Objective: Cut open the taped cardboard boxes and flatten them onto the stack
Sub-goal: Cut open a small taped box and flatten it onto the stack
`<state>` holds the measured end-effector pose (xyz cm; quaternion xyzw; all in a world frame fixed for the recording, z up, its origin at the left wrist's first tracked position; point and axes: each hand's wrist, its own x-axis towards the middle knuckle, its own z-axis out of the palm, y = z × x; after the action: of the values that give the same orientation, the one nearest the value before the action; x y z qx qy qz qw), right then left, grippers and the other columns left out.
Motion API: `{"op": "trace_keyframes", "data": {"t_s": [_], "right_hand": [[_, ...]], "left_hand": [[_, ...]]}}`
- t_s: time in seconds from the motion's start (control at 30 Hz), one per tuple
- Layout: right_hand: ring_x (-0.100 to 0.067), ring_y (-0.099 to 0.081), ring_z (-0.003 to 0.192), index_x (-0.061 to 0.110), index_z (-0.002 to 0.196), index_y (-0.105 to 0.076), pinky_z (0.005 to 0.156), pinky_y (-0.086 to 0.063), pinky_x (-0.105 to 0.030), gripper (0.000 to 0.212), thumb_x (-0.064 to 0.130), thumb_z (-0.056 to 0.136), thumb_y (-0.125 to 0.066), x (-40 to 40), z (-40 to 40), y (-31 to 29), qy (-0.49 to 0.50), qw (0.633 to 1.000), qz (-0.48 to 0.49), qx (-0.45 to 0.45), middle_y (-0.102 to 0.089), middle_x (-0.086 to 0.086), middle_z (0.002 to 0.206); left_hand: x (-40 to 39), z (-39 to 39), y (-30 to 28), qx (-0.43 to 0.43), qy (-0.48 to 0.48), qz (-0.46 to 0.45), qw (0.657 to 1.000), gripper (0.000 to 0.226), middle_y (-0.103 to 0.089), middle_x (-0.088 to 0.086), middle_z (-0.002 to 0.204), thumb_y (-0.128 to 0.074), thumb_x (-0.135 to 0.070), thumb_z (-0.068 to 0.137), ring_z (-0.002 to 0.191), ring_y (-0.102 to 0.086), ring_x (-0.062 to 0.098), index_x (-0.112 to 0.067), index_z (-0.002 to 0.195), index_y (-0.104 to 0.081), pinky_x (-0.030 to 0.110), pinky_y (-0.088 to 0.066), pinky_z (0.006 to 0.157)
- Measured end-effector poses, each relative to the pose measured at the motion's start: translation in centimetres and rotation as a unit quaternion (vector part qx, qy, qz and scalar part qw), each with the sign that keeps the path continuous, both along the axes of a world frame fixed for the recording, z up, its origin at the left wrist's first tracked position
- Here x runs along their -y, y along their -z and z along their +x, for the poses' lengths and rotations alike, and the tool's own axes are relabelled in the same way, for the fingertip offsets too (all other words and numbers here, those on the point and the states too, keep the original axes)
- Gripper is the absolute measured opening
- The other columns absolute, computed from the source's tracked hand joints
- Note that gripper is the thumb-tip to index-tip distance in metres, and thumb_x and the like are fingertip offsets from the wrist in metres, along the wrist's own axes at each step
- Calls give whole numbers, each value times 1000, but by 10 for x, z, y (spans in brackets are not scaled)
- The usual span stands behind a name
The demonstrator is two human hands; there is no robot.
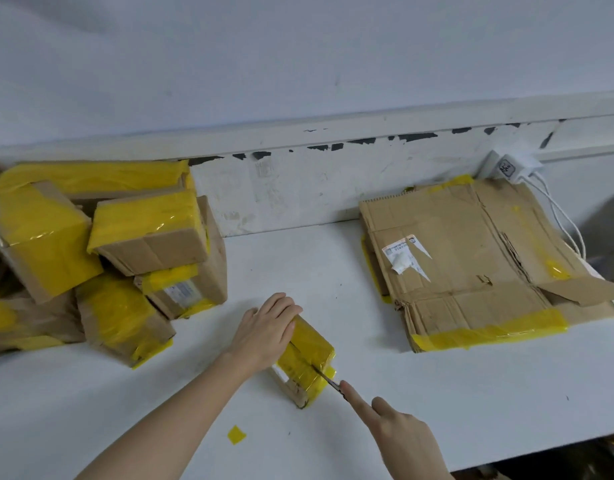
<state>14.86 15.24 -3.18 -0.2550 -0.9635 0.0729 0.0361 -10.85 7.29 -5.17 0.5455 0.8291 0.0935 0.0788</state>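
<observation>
1. Several taped boxes [101, 251] were heaped at the worktop's [471, 403] left end.
2. One small box [307, 358] near the front edge was pressed down by the left hand [264, 332], fingers straight.
3. A blade [328, 377] was gripped by the right hand [399, 434], forefinger extended, at the box's yellow tape.
4. Flattened cardboard [478, 261] was stacked at the right.

knife handle hidden inside right hand [407, 441], label [400, 252] print unreadable
</observation>
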Motion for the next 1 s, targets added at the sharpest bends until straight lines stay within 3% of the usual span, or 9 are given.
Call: {"op": "trace_keyframes", "data": {"t_s": [0.07,0.13,0.17,0.23,0.37,0.5,0.57,0.67,1.0], "right_hand": [[-20,-6,36,38,148,-5,50,15,-19,104,1,59,-42,-3,10,4,32,999,-1,-8,-17,3,60],[-19,-28,26,43,141,-14,33,-5,-20,96,6,64,-57,-6,15,-8,54,993,-101,29,-38,6,55],[-15,-47,37,44,140,-13,34,-25,-25,86,10,74,-58,-11,15,-15,98,989,-106,27,-53,10,67],[-15,-60,69,48,142,-11,62,-47,-29,60,17,97,-35,-21,13,-17,139,967,-214,-3,-62,9,92],[-22,-64,73,44,138,-31,73,-51,-36,45,21,100,-28,-25,-23,-22,153,927,-343,-13,-57,2,74],[-23,-52,61,32,128,-47,61,-46,-34,33,23,100,-31,-13,-40,-16,117,909,-398,-30,-47,5,62],[-28,-54,69,30,126,-50,61,-43,-31,31,28,100,-32,-9,-41,-11,119,919,-376,-22,-44,6,61],[-26,-57,74,30,126,-50,62,-41,-31,32,26,101,-30,-9,-39,-9,123,922,-368,-12,-43,7,60],[-21,-44,62,33,125,-51,57,-34,-27,32,25,100,-32,-8,-33,-5,111,925,-362,-27,-41,5,59]], "left_hand": [[4,6,0,-78,-39,31,996,40,-56,-7,104,-24,-34,87,105,-50,13,-24,100,-61,37,-42,70],[11,20,2,-168,-100,43,980,31,-55,-1,74,-32,-29,81,72,-53,21,-20,72,-61,36,-32,64],[14,28,3,-188,-135,50,971,32,-51,1,66,-32,-28,79,64,-50,23,-17,63,-58,35,-26,64],[18,39,6,-199,-188,73,959,34,-49,3,60,-31,-26,79,60,-49,25,-14,57,-54,36,-24,66],[23,38,16,-94,-158,108,977,35,-65,-9,82,-31,-27,84,76,-63,16,-20,84,-65,31,-31,80],[22,40,15,-94,-179,84,976,38,-62,-16,73,-29,-44,88,71,-59,13,-29,75,-61,39,-32,87],[20,41,15,-106,-187,71,974,39,-60,-15,69,-28,-44,87,67,-58,14,-28,72,-60,43,-41,81],[20,40,16,-107,-188,74,973,38,-60,-13,68,-29,-44,87,66,-57,16,-27,71,-60,36,-42,67],[20,41,15,-111,-194,85,971,38,-57,-12,65,-30,-44,87,64,-55,15,-26,69,-58,31,-38,59]]}}
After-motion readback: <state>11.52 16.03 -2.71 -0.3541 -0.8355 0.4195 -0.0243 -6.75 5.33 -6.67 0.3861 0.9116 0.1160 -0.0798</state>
